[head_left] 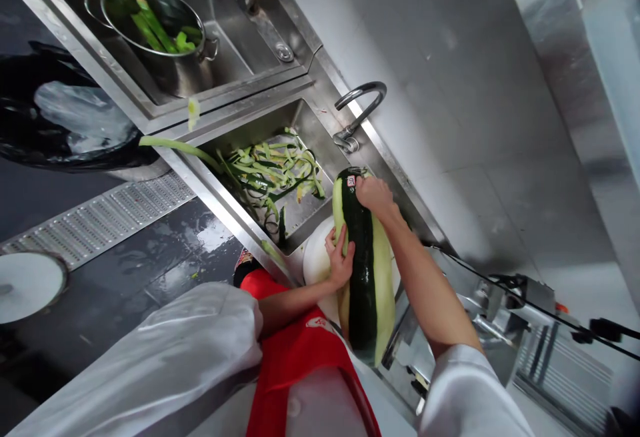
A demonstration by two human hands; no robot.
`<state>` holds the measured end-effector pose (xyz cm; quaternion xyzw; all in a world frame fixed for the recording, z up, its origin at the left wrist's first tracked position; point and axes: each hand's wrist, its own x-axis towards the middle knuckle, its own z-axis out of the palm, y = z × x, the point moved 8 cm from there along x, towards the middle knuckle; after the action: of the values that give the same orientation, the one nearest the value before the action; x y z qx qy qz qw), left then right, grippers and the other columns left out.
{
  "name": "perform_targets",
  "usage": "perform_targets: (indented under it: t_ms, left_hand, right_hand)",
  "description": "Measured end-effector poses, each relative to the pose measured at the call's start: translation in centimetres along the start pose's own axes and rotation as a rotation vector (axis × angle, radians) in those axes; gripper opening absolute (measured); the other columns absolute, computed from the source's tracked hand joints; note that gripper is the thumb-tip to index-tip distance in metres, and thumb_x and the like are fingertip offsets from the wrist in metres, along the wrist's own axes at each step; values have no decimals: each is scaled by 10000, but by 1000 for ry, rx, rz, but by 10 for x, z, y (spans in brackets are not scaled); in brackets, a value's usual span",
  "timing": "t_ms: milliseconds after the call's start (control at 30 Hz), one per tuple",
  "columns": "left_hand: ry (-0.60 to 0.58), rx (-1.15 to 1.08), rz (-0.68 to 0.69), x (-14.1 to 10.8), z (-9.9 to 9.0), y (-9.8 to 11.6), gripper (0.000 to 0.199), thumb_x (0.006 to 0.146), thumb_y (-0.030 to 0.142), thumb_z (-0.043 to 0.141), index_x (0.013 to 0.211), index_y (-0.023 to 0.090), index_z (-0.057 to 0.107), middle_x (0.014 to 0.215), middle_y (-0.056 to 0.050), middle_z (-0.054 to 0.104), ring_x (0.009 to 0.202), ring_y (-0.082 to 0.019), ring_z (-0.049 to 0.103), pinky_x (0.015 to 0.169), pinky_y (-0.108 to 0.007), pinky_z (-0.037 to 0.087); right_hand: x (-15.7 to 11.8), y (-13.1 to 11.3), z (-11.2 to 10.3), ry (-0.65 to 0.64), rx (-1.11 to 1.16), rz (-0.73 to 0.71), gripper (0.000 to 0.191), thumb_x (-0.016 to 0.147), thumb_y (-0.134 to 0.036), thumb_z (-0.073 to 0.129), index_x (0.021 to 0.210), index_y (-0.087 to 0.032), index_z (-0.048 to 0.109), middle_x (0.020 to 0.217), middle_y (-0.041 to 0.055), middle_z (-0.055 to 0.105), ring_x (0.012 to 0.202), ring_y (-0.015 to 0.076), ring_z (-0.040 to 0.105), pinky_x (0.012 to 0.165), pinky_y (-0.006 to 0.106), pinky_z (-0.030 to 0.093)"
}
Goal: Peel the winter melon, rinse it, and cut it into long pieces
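A large, long winter melon lies over the near end of the sink, partly peeled. A dark green strip of skin runs along it between pale peeled bands, and a small label sticks near its far end. My left hand rests against its left side, fingers spread on the peeled band. At the far end, my right hand is closed against the melon; whatever its curled fingers hold is hidden. Beneath the melon shows something white and rounded. Green peel strips lie in the sink.
A curved faucet stands behind the sink. In the adjoining basin sits a steel pot with green stalks inside. One peel strip hangs over the front rim. A black bag is at left, and steel equipment stands at right.
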<state>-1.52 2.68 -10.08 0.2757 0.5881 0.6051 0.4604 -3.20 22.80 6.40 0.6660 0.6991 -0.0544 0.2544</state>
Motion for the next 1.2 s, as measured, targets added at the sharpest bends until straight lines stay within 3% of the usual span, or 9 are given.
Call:
perform_targets:
  t_ms: [133, 233, 433, 700, 900, 1200]
  left_hand:
    - [-8, -21, -17, -2, -2, 0, 650, 1102, 575, 449, 1655, 243, 529, 1630, -168, 427, 1619, -286, 342, 1368, -494, 271]
    - [-8, -15, -49, -3, -1, 3, 637, 1102, 576, 438, 1642, 255, 545, 1667, -154, 410, 1643, -290, 326, 1381, -495, 250]
    - [2, -21, -59, -2, 0, 9, 601, 1091, 546, 471, 1612, 265, 575, 1680, -150, 428, 1631, -306, 353, 1376, -518, 265]
    - [26, -39, -4, -1, 3, 7, 624, 1092, 549, 473, 1604, 206, 575, 1717, -186, 388, 1641, -307, 342, 1376, -537, 260]
    - [44, -61, -9, 0, 3, 4, 613, 1088, 556, 483, 1595, 227, 585, 1687, -170, 426, 1640, -293, 352, 1382, -524, 258]
    - [30, -99, -38, 1, 0, 7, 634, 1081, 600, 492, 1589, 232, 585, 1716, -165, 400, 1659, -299, 315, 1393, -513, 240]
  right_hand:
    - [30, -15, -14, -40, -86, -23, 483, 1115, -256, 418, 1381, 11, 720, 1363, 335, 710, 1363, 355, 688, 1131, 412, 530]
    - [34, -23, -16, -65, -148, -19, 434, 1069, -170, 478, 1370, 15, 729, 1350, 336, 715, 1359, 366, 692, 1115, 432, 548]
    - [19, -25, -10, -50, -195, -7, 425, 1076, -167, 448, 1325, -20, 760, 1253, 304, 761, 1287, 336, 735, 1064, 396, 573]
    - [6, -20, -1, 8, -216, 7, 425, 1115, -180, 429, 1309, 12, 754, 1286, 327, 744, 1268, 335, 750, 1081, 387, 575]
    - [-6, -15, 8, 35, -163, 31, 522, 1150, -241, 289, 1328, -13, 724, 1318, 316, 724, 1264, 334, 745, 1051, 405, 586]
    - [-57, 3, 28, 117, -111, 133, 552, 1177, -319, 220, 1319, -14, 658, 1156, 291, 757, 1133, 305, 789, 928, 342, 609]
